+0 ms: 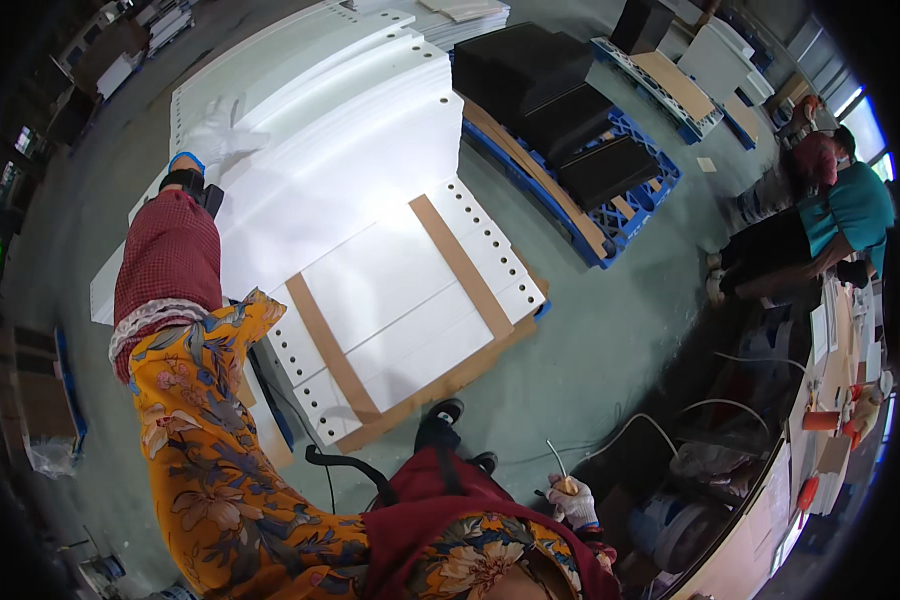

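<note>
My left hand point(215, 137), in a white glove, reaches out to the far left with its fingers spread on a tall stack of white panels point(370, 130). Rows of dark holes run along the panels' ends. Lower in front of the stack lie more white panels point(370, 280), with two brown strips point(458, 262) across them. Down by my body at the right, my right hand point(574, 506), also gloved, is closed around a small tool with a tan handle point(566, 486). A thin pale shaft points up from it; its exact kind is too small to make out.
Beyond the stack, black panels point(530, 80) rest on a blue pallet point(630, 200). A workbench point(770, 500) with orange-red items runs along my right, with pale cables beside it. Two people point(855, 215) stand at the far right. A black strap point(350, 462) hangs near my waist.
</note>
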{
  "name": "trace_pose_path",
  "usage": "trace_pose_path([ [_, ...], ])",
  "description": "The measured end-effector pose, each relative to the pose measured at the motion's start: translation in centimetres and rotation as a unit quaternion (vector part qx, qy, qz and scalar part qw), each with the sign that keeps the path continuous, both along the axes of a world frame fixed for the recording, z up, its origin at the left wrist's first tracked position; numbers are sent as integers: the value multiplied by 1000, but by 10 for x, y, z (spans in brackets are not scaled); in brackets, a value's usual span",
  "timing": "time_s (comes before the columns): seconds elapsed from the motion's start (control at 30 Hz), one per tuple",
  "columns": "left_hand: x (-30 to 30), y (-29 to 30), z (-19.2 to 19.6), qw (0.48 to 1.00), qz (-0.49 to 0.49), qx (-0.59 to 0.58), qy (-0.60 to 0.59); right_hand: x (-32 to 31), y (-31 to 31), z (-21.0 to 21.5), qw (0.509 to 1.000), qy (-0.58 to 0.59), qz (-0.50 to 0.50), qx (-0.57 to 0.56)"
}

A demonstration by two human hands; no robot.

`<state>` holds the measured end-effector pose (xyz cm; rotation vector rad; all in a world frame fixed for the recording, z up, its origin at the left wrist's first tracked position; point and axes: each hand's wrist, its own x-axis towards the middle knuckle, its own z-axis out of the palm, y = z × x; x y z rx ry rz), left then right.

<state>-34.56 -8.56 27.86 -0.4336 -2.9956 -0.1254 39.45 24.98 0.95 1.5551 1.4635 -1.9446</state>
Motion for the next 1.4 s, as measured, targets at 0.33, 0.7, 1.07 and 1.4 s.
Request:
trace_pose_path([
  [0.33,-58,-11,9,981,-67,75,-168,-17,4,-1,999,-30,-2,-45],
  [0.7,-59,-7,0,988,-43,60,-135,-73,13,4,991,-118,42,41],
  [1.07,-13,11,10,997,-32,64,-38,-66,3,14,994,-102,46,-16],
  [1.4,103,12,49,1000,-9,-5,-8,-47,13,-39,997,-2,79,1],
])
